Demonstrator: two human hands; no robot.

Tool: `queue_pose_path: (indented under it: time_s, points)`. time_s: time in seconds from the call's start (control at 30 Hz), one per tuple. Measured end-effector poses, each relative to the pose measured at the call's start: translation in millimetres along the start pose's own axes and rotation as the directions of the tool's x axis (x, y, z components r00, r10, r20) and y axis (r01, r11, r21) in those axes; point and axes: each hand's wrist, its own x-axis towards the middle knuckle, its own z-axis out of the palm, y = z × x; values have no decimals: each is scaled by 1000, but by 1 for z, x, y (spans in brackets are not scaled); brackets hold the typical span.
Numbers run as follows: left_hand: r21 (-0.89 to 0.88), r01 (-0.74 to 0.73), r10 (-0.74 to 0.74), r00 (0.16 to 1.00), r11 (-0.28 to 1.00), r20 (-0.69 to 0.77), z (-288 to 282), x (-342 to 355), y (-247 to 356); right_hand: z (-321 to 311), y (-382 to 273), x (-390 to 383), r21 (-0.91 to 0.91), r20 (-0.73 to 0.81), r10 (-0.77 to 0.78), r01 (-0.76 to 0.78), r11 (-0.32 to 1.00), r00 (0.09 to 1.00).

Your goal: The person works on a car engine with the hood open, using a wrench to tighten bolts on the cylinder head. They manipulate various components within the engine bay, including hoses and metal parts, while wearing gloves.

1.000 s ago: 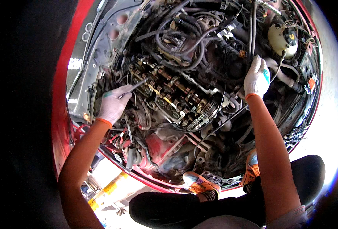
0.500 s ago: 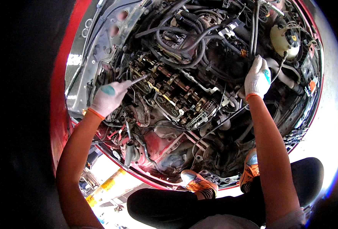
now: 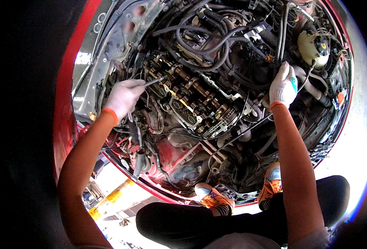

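My left hand, in a white glove with an orange cuff, is closed on a metal tool. Its tip reaches the upper left end of the exposed cylinder head, where camshafts and a chain show. Below that hand a dark bar points downward; I cannot tell whether it joins the tool. My gloved right hand is closed beside dark hoses at the head's right; what its fingers hold, if anything, is hidden.
Looped corrugated hoses lie above the head, and a pale reservoir sits at upper right. The red body edge runs down the left. My shoes are on the bay's near edge, my knees bent behind them.
My left hand has turned on the tool, showing another side of the glove, and the dark bar below it now shows. The view has shifted slightly, with my right hand still closed.
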Motion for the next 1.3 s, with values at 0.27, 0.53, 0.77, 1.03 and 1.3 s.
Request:
queue_pose_path:
  time_s: [0.27, 0.53, 0.77, 1.03, 1.3]
  points:
    - [176, -32, 15, 995, 984, 96, -13, -4, -14, -1, 0, 0, -16, 13, -4, 5, 1000, 1000]
    - [58, -15, 15, 1000, 998, -15, 4, -9, -14, -2, 0, 1, -23, 23, -2, 2, 1000, 1000]
    - [87, 4, -10, 998, 996, 67, -5, -8, -9, -3, -4, -2, 10, 13, 7, -8, 1000, 1000]
    - [-946, 247, -617, 717, -210, 324, 10, -15, -9, -2, -1, 1, -18, 33, -7, 8, 1000, 999]
    - [-736, -119, -527, 773, -666, 352, 28, -18, 5, 2, 1, 1, -13, 23, -15, 16, 1000, 1000]
